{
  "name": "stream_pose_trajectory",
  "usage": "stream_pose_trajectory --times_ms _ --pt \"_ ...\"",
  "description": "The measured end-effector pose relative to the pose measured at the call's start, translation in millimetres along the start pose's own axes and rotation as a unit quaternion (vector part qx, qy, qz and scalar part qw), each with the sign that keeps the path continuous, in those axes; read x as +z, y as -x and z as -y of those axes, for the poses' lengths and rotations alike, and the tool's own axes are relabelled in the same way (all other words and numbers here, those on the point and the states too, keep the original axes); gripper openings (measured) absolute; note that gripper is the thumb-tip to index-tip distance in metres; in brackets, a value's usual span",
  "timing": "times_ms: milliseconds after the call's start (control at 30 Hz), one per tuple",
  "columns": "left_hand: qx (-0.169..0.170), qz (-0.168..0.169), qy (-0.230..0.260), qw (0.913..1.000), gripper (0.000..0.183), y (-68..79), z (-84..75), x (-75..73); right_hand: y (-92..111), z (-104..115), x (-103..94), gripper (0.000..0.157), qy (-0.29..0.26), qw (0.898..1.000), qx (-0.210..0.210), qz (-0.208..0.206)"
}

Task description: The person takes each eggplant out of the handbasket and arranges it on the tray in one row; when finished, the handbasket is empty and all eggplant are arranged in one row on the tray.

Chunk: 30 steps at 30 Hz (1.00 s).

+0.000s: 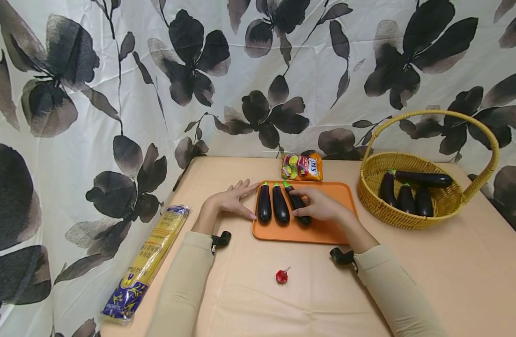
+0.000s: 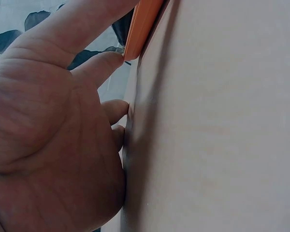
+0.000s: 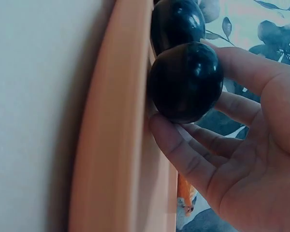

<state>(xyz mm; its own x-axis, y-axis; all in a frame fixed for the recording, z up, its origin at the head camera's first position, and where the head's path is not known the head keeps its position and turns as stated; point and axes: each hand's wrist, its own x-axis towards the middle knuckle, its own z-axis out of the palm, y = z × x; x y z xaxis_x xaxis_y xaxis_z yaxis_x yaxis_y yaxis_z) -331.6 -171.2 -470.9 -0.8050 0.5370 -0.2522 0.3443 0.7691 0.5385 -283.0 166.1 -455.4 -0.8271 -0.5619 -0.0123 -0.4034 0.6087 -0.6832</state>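
Note:
Three dark eggplants lie side by side on an orange tray (image 1: 325, 232). The left eggplant (image 1: 264, 204) and the middle eggplant (image 1: 280, 206) stand nearly parallel, green stems toward the back. My right hand (image 1: 320, 205) holds the tilted right eggplant (image 1: 298, 204), thumb on one side and fingers on the other; in the right wrist view its rounded end (image 3: 186, 83) sits between them. At the tray's left edge, my left hand (image 1: 232, 201) rests with fingers extended, and its fingertips touch the rim (image 2: 137, 31) in the left wrist view.
A yellow wicker basket (image 1: 373, 215) with several eggplants stands at the right. Behind the tray lies a colourful candy bag (image 1: 302, 167). A red wrapped lollipop (image 1: 282, 276) is in front, and a spaghetti packet (image 1: 146, 264) lies along the table's left edge.

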Motion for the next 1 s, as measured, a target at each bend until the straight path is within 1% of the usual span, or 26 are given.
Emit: stream_pose_trajectory --times_ms 67,167,400,567,667,833,1000 --pt "0.001 -0.001 -0.003 1.0000 0.121 -0.3 0.1 0.0 -0.9 -0.2 1.1 0.069 0.015 1.000 -0.004 -0.002" --pt "0.002 -0.003 -0.006 1.0000 0.121 -0.7 0.3 0.1 -1.5 -0.1 2.9 0.070 0.022 1.000 -0.003 -0.005" --pt "-0.002 0.000 0.001 1.0000 0.122 -1.3 0.4 1.2 -0.1 1.4 5.3 0.071 0.021 1.000 0.005 -0.007" --pt "-0.002 -0.001 0.000 1.0000 0.122 -1.5 -0.4 0.6 0.8 0.4 5.2 0.070 0.024 1.000 0.003 -0.007" --pt "-0.001 -0.001 -0.002 1.0000 0.122 -1.4 -0.9 0.3 1.9 0.4 4.1 0.071 0.014 1.000 0.009 0.002" --pt "0.003 -0.003 -0.005 1.0000 0.122 -1.6 0.0 0.5 6.3 2.7 -0.6 0.069 -0.009 0.999 0.031 0.017" --pt "0.006 -0.003 -0.005 1.0000 0.123 -1.5 0.7 0.6 7.9 3.9 -1.9 0.067 -0.016 0.999 0.033 0.017"
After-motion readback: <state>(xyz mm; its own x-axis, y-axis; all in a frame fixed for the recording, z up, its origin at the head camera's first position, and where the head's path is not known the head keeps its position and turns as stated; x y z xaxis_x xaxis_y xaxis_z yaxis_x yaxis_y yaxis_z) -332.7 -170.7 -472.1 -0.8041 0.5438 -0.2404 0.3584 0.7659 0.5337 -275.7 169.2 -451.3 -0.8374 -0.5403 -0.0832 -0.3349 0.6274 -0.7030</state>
